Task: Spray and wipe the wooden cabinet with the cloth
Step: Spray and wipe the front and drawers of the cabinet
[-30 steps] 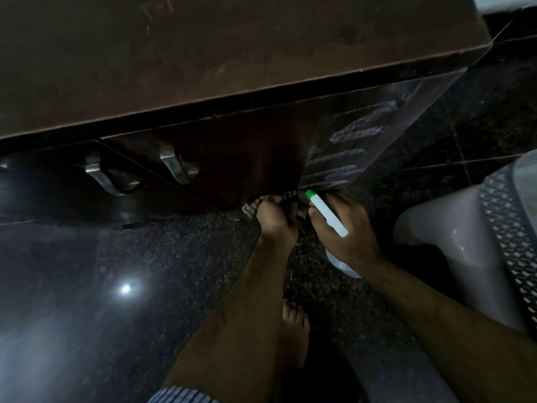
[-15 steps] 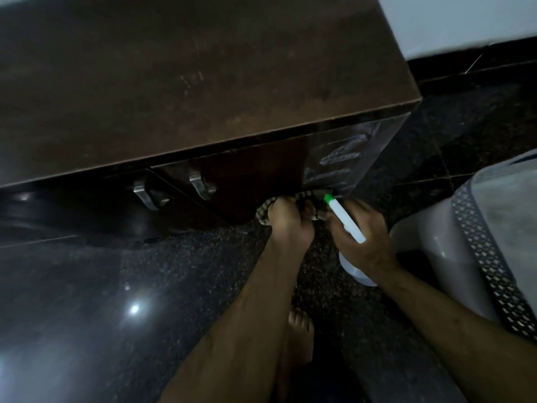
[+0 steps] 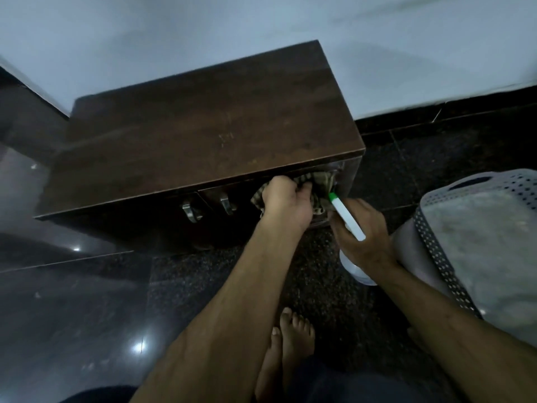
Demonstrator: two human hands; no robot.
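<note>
Fingers of the left hand (image 3: 286, 203) clench the striped cloth (image 3: 319, 189) against the wooden cabinet (image 3: 203, 135) front, upper right corner. Beside it, the right hand (image 3: 360, 234) grips a spray bottle (image 3: 347, 218).

Both bare forearms reach forward from the bottom of the view, nearly parallel. Left hand (image 3: 286, 203) is knuckles-up, fingers curled tight around a bunched cloth (image 3: 321, 189), wrist straight. Right hand (image 3: 359, 232) sits just beside it, lower, back of hand up, fingers wrapped around a spray bottle (image 3: 347, 218) with the nozzle end pointing away from the body. A bare foot (image 3: 290, 341) shows between the two arms.
</note>
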